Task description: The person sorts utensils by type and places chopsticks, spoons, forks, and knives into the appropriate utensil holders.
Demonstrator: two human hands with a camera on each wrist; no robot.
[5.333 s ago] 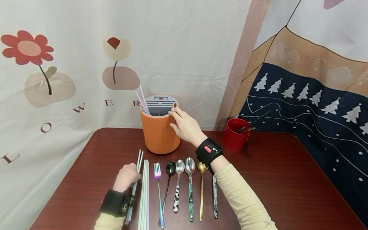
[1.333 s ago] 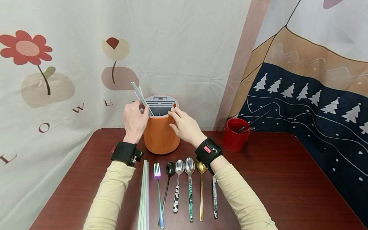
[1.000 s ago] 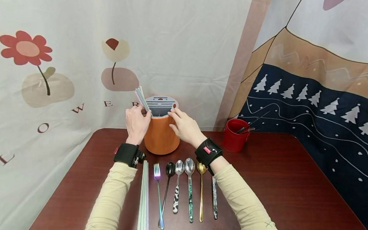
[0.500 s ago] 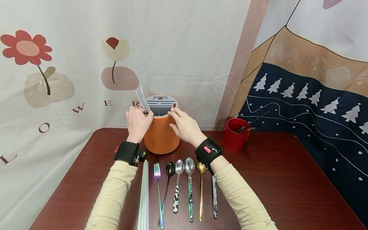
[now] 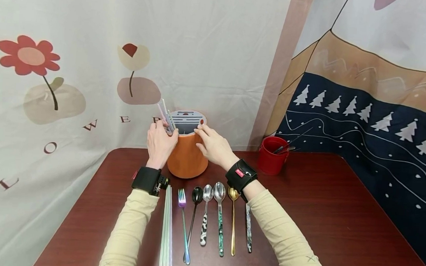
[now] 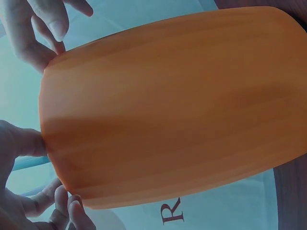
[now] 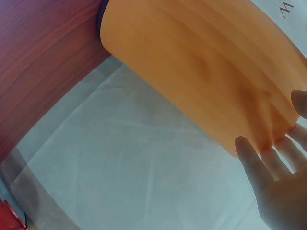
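Observation:
An orange, wood-look utensil holder (image 5: 187, 158) with a grey printed inside stands at the back of the table. Several pale chopsticks (image 5: 164, 110) lean in it, fanned against its left side. My left hand (image 5: 159, 145) is at the left rim beside them. In the left wrist view its thumb touches the rim, apart from the fingers, with pale chopsticks showing in the gap. My right hand (image 5: 213, 145) rests its fingertips on the right rim, fingers fairly straight. The chopsticks' lower ends are hidden inside.
In front lie pale chopsticks (image 5: 167, 228), a rainbow fork (image 5: 183, 219), black spoon (image 5: 197, 195), cow-print spoon (image 5: 204, 227), green-handled spoon (image 5: 220, 220), gold spoon (image 5: 233, 225) and a patterned handle (image 5: 248, 230). A red bucket (image 5: 270, 159) with thin utensils stands right.
My left hand has carried a bundle of chopsticks from the table into the holder. They now spread apart between its loosened fingers. My right hand has stayed at the rim.

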